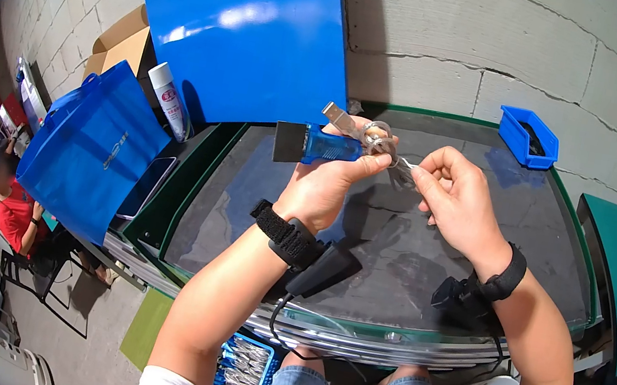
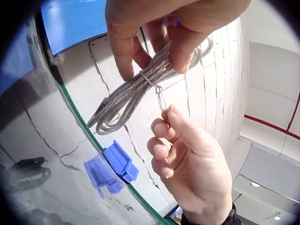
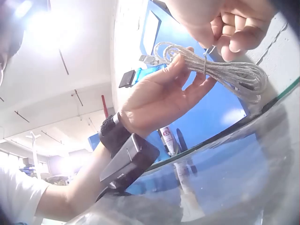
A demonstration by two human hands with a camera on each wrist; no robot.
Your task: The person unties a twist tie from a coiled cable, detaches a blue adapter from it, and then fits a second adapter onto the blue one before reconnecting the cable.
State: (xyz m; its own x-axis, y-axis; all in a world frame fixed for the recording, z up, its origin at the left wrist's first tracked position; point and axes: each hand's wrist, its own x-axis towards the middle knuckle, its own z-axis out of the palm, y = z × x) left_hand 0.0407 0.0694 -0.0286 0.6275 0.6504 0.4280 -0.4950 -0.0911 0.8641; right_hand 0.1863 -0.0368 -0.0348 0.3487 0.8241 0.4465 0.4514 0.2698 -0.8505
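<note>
From where I stand, everything hangs on a gap between two hands. The cable bundle (image 2: 133,93), a clear, silvery cord wound into a long flat coil, is up in the air over the dark surface (image 1: 392,276), between the person's palms and closer to the left one. The left hand (image 1: 326,187) has thumb and fingers closed round the coil on its plug side. The blue connector (image 1: 332,148) with its black end (image 1: 290,143) juts out leftward past that hand, and the USB plug (image 1: 339,119) pokes up just above it; both face away from the other hand.

The right hand (image 1: 463,202) sits just beside, fingers curled in, thumb and forefinger pinching the thin ends of the wire tie (image 2: 150,80). So the two hands stand apart, joined only through the coil and that bit of wire.

The tie goes around the coil near its middle, and its ends stand off roughly square to the long axis. From the left wrist the coil slants from upper right, under the fingers, to free loops at lower left. I'd judge that this crosswise line counts most: left grip steadying the length, right fingertips in line with the twist.
</note>
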